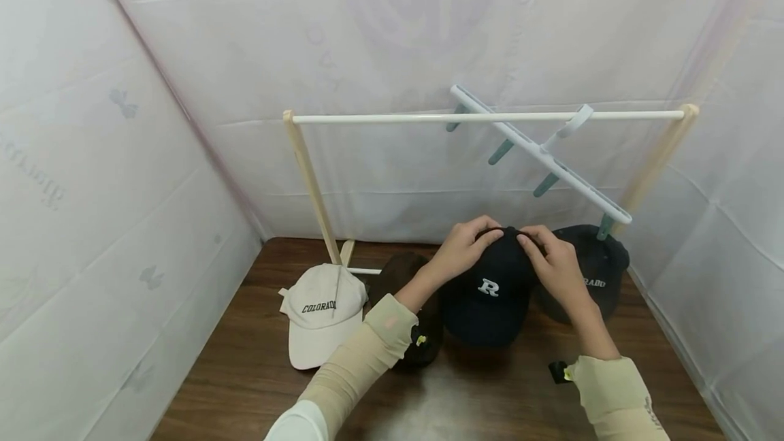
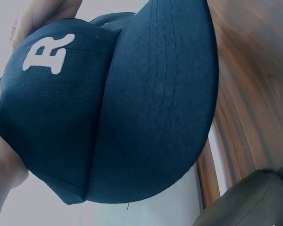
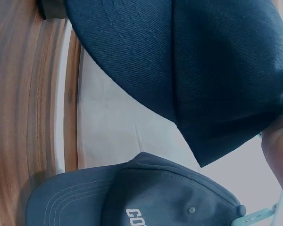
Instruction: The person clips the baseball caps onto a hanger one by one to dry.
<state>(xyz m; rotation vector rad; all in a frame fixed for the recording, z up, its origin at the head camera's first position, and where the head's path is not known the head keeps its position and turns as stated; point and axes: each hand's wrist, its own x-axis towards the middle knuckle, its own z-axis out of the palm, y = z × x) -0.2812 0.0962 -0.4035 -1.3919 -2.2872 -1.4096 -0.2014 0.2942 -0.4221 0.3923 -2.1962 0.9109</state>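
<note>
A navy baseball cap (image 1: 490,291) with a white letter R hangs between my two hands, brim down, lifted off the table. At its crown, my left hand (image 1: 461,248) pinches the left side. The fingers and thumb of my right hand (image 1: 556,265) pinch the crown on the other side. Just right of it, a dark grey cap (image 3: 165,190) with white lettering hangs by its top from a clip (image 3: 254,217). That clip belongs to a white and blue-green hanger (image 1: 539,152), hooked over the white rod (image 1: 392,118) above my hands.
A cream cap (image 1: 324,312) lettered COLORADO lies on the wooden table (image 1: 239,359) at the left. Beside it is a dark brown cap (image 1: 401,274), partly behind my left forearm. The rack's wooden post (image 1: 312,189) rises behind them, before a pale cloth wall (image 1: 380,33).
</note>
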